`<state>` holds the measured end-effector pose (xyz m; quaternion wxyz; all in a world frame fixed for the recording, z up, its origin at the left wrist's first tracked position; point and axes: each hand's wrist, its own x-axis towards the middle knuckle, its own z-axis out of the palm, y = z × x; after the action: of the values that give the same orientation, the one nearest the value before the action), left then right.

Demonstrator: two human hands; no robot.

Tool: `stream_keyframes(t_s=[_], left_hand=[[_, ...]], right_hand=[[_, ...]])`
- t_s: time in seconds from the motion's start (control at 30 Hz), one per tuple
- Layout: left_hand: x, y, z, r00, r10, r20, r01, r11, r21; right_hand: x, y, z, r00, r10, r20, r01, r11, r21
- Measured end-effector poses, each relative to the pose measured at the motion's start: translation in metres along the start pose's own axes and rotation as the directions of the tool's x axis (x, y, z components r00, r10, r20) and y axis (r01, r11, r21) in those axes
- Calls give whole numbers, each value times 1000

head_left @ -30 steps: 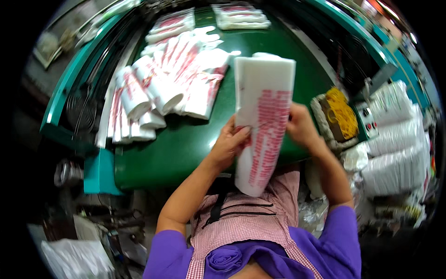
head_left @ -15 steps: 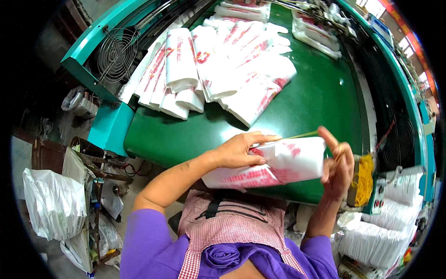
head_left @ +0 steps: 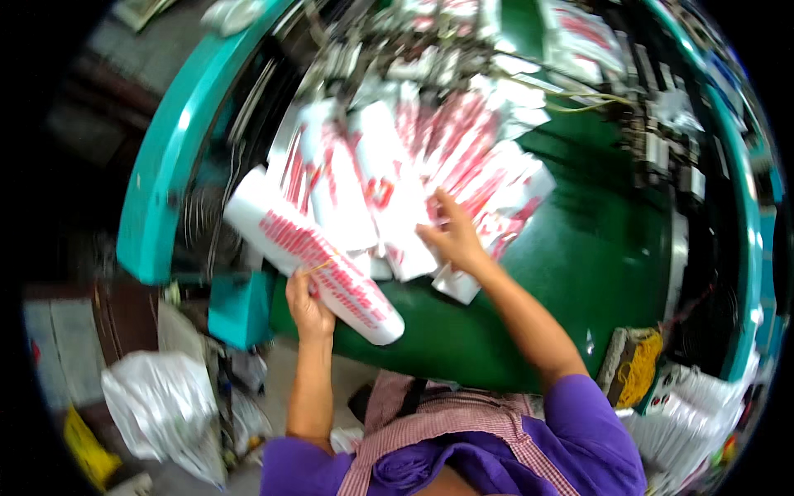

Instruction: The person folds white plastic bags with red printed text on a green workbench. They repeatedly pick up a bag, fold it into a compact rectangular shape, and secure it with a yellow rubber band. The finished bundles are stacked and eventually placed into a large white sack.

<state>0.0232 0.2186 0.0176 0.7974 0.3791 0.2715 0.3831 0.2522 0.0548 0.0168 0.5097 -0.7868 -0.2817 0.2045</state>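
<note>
Clearly, the white roll with red print (head_left: 314,258) sits in the left hand (head_left: 310,307), whose grip is clasped around its near edge about midway along. From that grip the roll lies on the far side, slanting across the view: one end points away and to the left, the other back toward the body and to the right. It is held by the front left corner of the green tabletop (head_left: 480,355), with a thin rubber band (head_left: 321,266) across its middle.

The right hand (head_left: 455,236) is the nearer one to the pile of printed bags (head_left: 463,157); its fingers are spread and slightly curled, with nothing evidently held. Two loose rolls in the pile, a left one (head_left: 337,186) and a right one (head_left: 393,202), run mostly away from the body, so the held roll crosses their direction at a wide angle.

The left fingers behind the roll are hidden, as is the band's far side. Whether the right fingertips touch the bags is hard to make out. Blur smears the pile's far end, where metal parts (head_left: 413,50) partly cover it.
</note>
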Motion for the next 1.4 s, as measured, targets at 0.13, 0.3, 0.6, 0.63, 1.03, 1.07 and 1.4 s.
stream_keyframes(t_s=[0.13, 0.3, 0.6, 0.63, 1.03, 1.07, 1.4], left_hand=[[61, 8, 20, 997, -49, -63, 50, 999, 7], [127, -8, 29, 949, -313, 44, 267, 868, 420], [2, 30, 24, 964, -263, 39, 241, 927, 288], [-15, 20, 7, 942, -323, 91, 282, 909, 306], [-88, -196, 165, 599, -777, 194, 496, 550, 672], [-90, -193, 168, 598, -790, 134, 578, 541, 611], [-65, -134, 201, 639, -532, 556, -359, 433, 827]], right_hand=[[39, -33, 31, 984, 168, 57, -154, 968, -196], [39, -36, 30, 981, 181, 71, -186, 979, 77], [-98, -33, -67, 997, 16, -76, -11, 998, 63], [-121, -36, -88, 986, 115, -119, -111, 993, 40], [-187, 52, -126, 759, 466, -454, -579, 803, -143], [-189, 60, -125, 756, 493, -431, -610, 770, -187], [-127, 44, -111, 764, 487, -424, -532, 847, 13]])
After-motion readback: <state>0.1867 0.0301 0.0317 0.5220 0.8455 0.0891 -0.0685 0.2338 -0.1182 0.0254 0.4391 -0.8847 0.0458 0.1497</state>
